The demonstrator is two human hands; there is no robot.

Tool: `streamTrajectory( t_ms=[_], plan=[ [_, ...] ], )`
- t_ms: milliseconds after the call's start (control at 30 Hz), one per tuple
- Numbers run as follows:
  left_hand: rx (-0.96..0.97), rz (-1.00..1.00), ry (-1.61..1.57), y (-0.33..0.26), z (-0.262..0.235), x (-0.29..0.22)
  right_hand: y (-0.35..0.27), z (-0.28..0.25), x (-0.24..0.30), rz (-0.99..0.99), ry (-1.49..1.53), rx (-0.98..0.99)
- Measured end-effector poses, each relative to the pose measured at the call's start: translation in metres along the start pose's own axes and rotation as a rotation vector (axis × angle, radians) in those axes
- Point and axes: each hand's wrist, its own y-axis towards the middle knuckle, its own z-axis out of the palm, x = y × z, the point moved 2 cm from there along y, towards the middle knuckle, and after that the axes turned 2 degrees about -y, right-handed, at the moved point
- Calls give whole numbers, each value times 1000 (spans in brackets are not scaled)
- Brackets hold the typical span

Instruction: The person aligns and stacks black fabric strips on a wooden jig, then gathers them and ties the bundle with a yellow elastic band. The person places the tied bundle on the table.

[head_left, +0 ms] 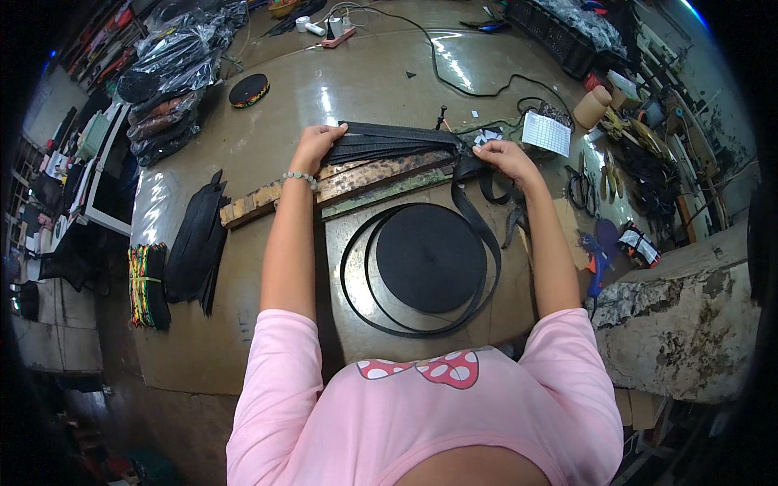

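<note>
Holding the black strips (393, 147) along the bar (263, 198), hands apart. Widest stretch of worktop (373, 65) lies beyond the bar, back to the power strip (336, 39). Left edge sits just beside the patterned bundle (147, 283). Count: one big roll (429, 259) between my forearms, one small roll (250, 91) far left, two bundles, patterned and black (194, 247). Both arms reach forward. Left hand (318, 147) pinches the strips' left end; right hand (504, 159) is at the other end, can't tell its exact grip.

Black strips (391, 142), red white-dotted bow (448, 369)
</note>
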Motion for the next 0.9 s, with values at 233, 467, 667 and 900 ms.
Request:
streamTrajectory(
  t_ms=[233, 467, 667, 900],
  plan=[
    [-33, 65, -5, -2, 1, 0, -55, -11, 76, -133, -790, -455],
    [128, 59, -42, -9, -11, -1, -31, 90, 180, -583, 210, 192],
    [36, 11, -73, -3, -8, 0, 61, 154, 139, -482, -198, -174],
    [-81, 71, 21, 2, 0, 3, 38, 146, 153, -425, -330, -165]
  ],
)
